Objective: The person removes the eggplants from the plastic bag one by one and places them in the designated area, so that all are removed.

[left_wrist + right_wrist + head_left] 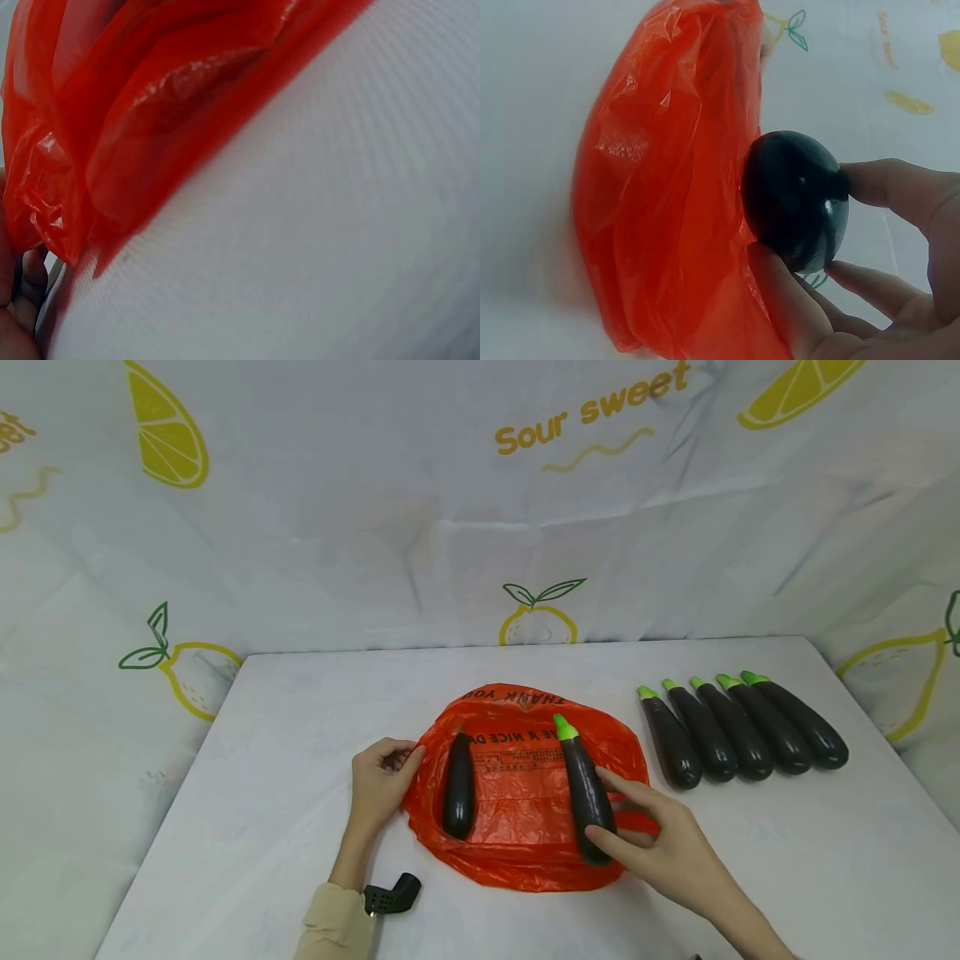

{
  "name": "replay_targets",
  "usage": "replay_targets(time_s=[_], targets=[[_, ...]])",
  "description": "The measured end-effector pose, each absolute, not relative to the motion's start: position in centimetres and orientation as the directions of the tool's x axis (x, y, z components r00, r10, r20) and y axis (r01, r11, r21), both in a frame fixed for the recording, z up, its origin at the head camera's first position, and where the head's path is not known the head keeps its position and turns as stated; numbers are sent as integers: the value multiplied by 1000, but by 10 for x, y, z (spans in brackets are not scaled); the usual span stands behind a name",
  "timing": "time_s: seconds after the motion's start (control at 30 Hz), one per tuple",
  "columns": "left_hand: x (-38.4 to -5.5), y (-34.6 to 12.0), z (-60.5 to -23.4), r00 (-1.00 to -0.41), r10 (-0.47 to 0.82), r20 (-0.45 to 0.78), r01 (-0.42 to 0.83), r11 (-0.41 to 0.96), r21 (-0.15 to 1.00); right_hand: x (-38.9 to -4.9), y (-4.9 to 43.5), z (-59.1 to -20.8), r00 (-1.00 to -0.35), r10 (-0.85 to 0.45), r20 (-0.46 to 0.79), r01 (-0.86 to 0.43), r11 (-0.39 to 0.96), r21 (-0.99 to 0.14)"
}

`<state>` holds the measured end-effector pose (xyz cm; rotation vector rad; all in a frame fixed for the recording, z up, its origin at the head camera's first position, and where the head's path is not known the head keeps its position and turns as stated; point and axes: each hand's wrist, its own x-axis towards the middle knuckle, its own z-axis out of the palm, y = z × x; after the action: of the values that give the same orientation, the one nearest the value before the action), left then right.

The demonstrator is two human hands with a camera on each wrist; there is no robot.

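Observation:
A red plastic bag (517, 870) with printed lettering lies on the table with its mouth spread wide. My left hand (381, 783) pinches the bag's left edge between thumb and fingers; in the left wrist view, only part of that hand (16, 300) shows beside the crumpled plastic. One dark eggplant (459, 789) lies inside the bag at the left. Over the bag's right side, my right hand (660, 835) grips a second eggplant (587, 793) by its thick lower end, green stem pointing away. The right wrist view shows this eggplant's rounded end (796, 202) between thumb and fingers, beside the bag's edge.
Several more eggplants (742, 731) lie side by side at the table's right, stems toward the back. A white cloth (247, 827) covers the table, and a lemon-printed sheet (337, 527) hangs behind it. A black device (393, 893) sits at my left wrist.

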<state>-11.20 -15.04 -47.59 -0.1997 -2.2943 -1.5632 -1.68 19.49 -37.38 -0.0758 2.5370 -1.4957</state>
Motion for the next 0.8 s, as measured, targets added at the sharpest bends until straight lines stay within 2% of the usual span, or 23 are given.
replay_targets(time_s=[0.27, 0.43, 0.67, 0.8], targets=[[-112, -147, -473, -929, -101, 355, 287, 407, 867, -11, 206, -372, -986, -112, -121, 52, 484, -873], [-106, -140, -457, -924, -103, 368, 297, 411, 862, -5, 218, -375, -990, -76, -119, 60, 536, -842], [-101, -138, -449, -915, -97, 391, 319, 419, 850, 6, 238, -379, -989, -3, -147, 114, 619, -777], [-100, -137, -445, -919, -101, 381, 311, 407, 859, 10, 249, -381, -979, 35, -203, 175, 658, -732]])
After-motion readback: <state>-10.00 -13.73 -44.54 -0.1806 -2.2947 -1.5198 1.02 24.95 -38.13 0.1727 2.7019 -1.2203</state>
